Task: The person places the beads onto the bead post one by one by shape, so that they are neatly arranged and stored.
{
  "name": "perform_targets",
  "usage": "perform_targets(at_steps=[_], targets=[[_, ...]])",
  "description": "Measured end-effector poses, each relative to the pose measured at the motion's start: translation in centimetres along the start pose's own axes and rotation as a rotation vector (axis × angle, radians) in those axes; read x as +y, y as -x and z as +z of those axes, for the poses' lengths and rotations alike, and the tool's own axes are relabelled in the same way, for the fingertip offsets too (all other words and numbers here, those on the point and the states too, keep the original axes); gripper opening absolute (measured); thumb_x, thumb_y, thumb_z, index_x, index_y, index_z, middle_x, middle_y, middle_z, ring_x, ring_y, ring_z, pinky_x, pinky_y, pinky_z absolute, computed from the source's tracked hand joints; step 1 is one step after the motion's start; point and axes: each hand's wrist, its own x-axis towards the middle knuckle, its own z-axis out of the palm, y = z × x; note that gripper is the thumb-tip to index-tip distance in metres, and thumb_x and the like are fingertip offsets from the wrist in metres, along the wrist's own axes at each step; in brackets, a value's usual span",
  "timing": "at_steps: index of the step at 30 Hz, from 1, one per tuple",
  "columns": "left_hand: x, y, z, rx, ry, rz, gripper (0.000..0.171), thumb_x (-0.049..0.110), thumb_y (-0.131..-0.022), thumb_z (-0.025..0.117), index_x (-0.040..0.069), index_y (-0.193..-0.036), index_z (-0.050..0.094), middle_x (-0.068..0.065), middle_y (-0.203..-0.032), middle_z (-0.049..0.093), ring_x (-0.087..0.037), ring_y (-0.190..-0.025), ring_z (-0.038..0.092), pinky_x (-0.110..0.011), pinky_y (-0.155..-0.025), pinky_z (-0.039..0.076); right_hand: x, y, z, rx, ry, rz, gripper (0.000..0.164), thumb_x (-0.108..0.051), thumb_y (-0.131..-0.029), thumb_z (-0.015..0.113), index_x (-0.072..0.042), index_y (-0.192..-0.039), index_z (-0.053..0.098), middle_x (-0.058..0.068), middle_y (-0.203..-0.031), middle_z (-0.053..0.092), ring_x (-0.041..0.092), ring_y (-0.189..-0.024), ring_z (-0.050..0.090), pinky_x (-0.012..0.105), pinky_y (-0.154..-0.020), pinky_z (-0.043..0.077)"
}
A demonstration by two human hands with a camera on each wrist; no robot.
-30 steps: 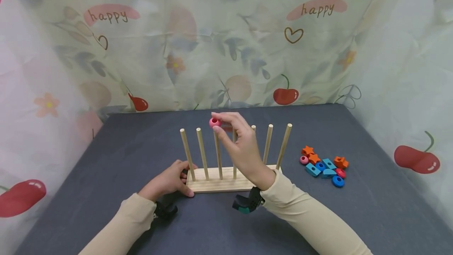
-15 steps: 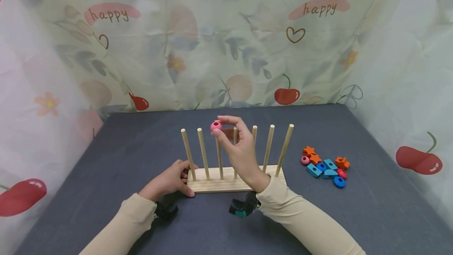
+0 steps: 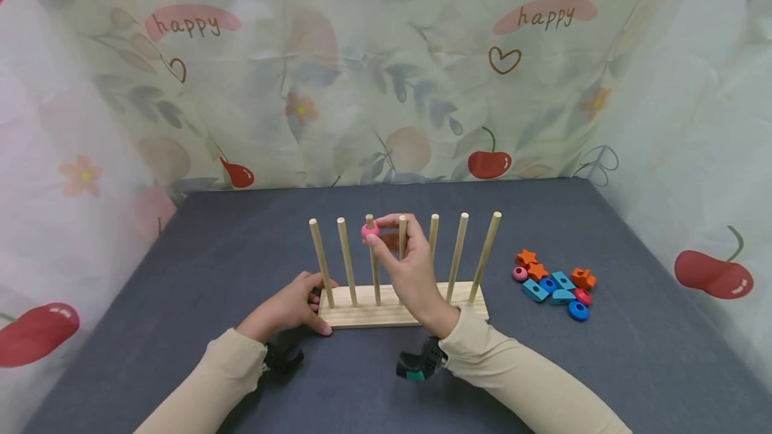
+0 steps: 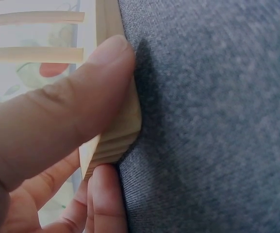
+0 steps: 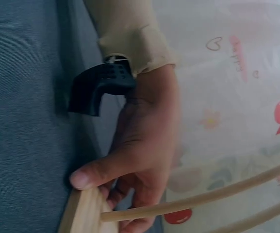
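A wooden peg rack has a flat base (image 3: 374,317) and several upright pegs. My left hand (image 3: 288,308) grips the base's left end; in the left wrist view its thumb (image 4: 106,73) lies along the front edge, with fingers curled at the end. The right wrist view also catches this left hand (image 5: 147,141) on the base. Between thumb and fingers, my right hand (image 3: 416,280) pinches a pink round bead (image 3: 368,231). That bead is around the third peg from the left (image 3: 375,276), just below its tip. Part of the base's right half is hidden behind the right hand.
Right of the rack lies a loose group: orange star beads (image 3: 536,271), blue round beads (image 3: 577,311), light-blue block beads (image 3: 534,290), a pink bead (image 3: 520,274) and a red bead (image 3: 582,296). A dark cloth (image 3: 253,240) covers the table; a printed curtain (image 3: 386,86) surrounds it.
The right hand has lowered the pink bead from above the third peg to around it, so the peg's tip now shows through on top. The left hand stays at the base.
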Motion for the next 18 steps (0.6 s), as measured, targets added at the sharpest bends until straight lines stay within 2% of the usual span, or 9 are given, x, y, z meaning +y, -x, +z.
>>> perform_targets(at_steps=[8, 14, 18], targets=[[-0.1, -0.1, 0.1, 0.003, 0.014, -0.023, 0.075, -0.005, -0.056, 0.09, 0.001, -0.124, 0.058, -0.015, -0.111, 0.041, -0.024, -0.093, 0.05, -0.038, -0.085, 0.049, 1.6, 1.5, -0.5, -0.045, 0.053, 0.052, 0.023, -0.011, -0.094, 0.063, -0.005, -0.114, 0.054, 0.014, -0.104, 0.068, 0.019, -0.088, 0.066, 0.029, -0.079, 0.053], [-0.1, -0.2, 0.2, 0.01, 0.005, -0.037, 0.076, -0.003, -0.056, 0.091, 0.002, -0.124, 0.058, -0.015, -0.11, 0.041, -0.024, -0.092, 0.049, -0.037, -0.084, 0.049, 2.9, 2.8, -1.0, -0.105, 0.104, 0.147, 0.023, -0.022, -0.095, 0.063, -0.013, -0.115, 0.054, 0.005, -0.107, 0.065, 0.018, -0.093, 0.063, 0.03, -0.08, 0.051], [-0.2, -0.2, 0.2, 0.012, 0.006, -0.054, 0.075, -0.004, -0.056, 0.09, 0.003, -0.124, 0.059, -0.014, -0.111, 0.041, -0.024, -0.092, 0.049, -0.037, -0.084, 0.049, 3.8, 3.8, -1.4, -0.137, 0.131, 0.212, 0.024, -0.022, -0.095, 0.063, -0.014, -0.116, 0.054, 0.002, -0.11, 0.065, 0.016, -0.1, 0.062, 0.033, -0.086, 0.048]])
